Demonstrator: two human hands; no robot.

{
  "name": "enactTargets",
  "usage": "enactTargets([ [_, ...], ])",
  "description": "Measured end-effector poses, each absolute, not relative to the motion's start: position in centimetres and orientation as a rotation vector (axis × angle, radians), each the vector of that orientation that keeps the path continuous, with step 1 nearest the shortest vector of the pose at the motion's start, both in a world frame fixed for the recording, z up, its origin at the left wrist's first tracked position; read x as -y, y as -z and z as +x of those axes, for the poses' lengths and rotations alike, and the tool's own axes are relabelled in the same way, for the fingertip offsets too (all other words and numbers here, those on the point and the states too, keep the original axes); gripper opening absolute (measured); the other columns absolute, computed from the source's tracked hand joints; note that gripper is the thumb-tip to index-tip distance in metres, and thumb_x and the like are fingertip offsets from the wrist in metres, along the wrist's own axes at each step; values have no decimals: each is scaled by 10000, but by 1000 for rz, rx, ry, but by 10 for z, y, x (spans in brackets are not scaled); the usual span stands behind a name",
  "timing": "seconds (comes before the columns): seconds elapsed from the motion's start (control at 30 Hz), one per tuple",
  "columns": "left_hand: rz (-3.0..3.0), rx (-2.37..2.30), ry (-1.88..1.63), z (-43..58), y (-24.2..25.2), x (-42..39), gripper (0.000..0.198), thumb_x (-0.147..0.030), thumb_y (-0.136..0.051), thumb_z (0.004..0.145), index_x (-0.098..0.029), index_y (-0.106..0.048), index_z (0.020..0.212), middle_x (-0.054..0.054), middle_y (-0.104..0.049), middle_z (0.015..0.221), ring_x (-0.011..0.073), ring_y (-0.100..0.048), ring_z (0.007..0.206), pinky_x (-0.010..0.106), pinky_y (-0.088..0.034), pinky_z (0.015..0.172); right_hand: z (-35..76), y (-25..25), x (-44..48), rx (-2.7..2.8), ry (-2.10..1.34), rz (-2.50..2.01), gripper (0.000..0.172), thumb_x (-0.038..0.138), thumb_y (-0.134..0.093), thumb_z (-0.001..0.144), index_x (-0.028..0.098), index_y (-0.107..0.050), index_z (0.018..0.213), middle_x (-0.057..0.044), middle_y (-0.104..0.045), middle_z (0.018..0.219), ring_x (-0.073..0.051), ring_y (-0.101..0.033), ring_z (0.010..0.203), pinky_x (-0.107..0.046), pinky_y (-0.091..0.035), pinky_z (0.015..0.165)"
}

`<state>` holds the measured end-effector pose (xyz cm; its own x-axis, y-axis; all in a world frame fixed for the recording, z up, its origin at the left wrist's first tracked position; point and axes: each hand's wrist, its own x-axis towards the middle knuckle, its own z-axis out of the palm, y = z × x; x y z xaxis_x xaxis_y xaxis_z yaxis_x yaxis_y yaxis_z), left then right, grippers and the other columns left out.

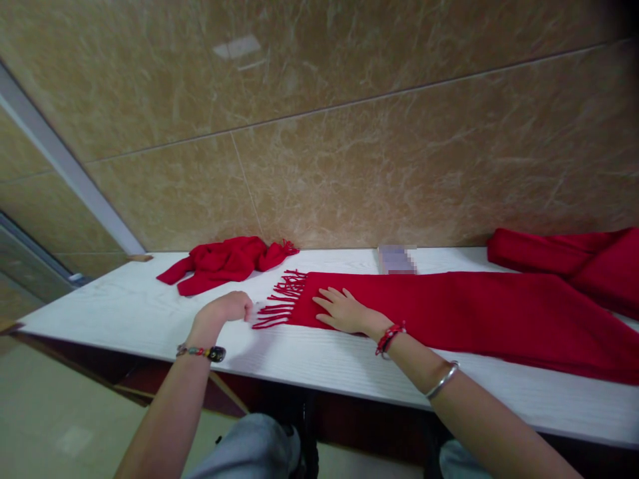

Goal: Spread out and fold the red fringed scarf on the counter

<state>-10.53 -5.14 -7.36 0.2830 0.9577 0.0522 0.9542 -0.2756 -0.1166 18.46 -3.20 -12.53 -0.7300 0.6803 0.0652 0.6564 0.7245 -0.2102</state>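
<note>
A long red scarf [429, 306] lies flat along the white tabletop, its twisted fringe [282, 303] spread toward the left. My right hand [344, 311] rests palm down on the scarf close to the fringe, fingers spread. Just left of the fringe, my left hand [230, 307] is closed in a pinch. A pale, blurred bit shows at its fingertips, too indistinct to name. Behind that hand, a second red scarf [224, 261] sits crumpled against the wall.
More red cloth [564, 256] is heaped at the back right. A small greyish item [397, 259], partly pixelated, stands by the marbled wall [349, 179]. The white table [100, 313] has its front edge just ahead of my knees, with dark shelving below.
</note>
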Motion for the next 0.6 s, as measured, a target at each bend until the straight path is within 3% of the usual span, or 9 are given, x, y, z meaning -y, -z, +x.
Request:
enactTargets([
  [0.1,-2425,1835,-74,-100,67,47,259,18,-434,660,-144,-635,634,23,-652,620,147,-555,567,282,-447,599,184,126,31,2784,-262,-1076,530,464,-287,879,188,-352,1326,-115,-290,1404,-280,-195,1293,-493,-161,1020],
  [0.17,-2440,1773,-20,-80,68,38,324,6,-376,724,-148,-641,827,56,-667,846,158,-586,758,280,-449,722,183,127,32,2775,-256,-1081,525,459,-288,880,187,-355,1324,-119,-289,1404,-282,-202,1290,-499,-161,1017],
  [0.27,-2484,1606,43,-40,78,21,348,-49,-332,804,-151,-573,1034,74,-593,1083,149,-516,1003,270,-378,898,183,127,33,2764,-262,-1096,527,460,-287,880,187,-352,1326,-123,-280,1407,-281,-210,1288,-502,-166,1015],
  [0.43,-2513,1470,-66,-21,93,-5,319,-57,-413,779,-193,-580,1014,48,-594,1080,141,-504,1017,270,-361,917,184,123,35,2763,-295,-1082,534,463,-278,880,182,-345,1329,-121,-272,1411,-281,-182,1299,-512,-158,1018],
  [0.6,-2237,1671,-139,-78,82,-5,295,-10,-386,754,-140,-622,874,134,-627,915,234,-541,938,399,-402,819,186,120,33,2771,-364,-1057,549,470,-295,872,173,-343,1332,-125,-266,1413,-298,-182,1295,-526,-154,1016],
])
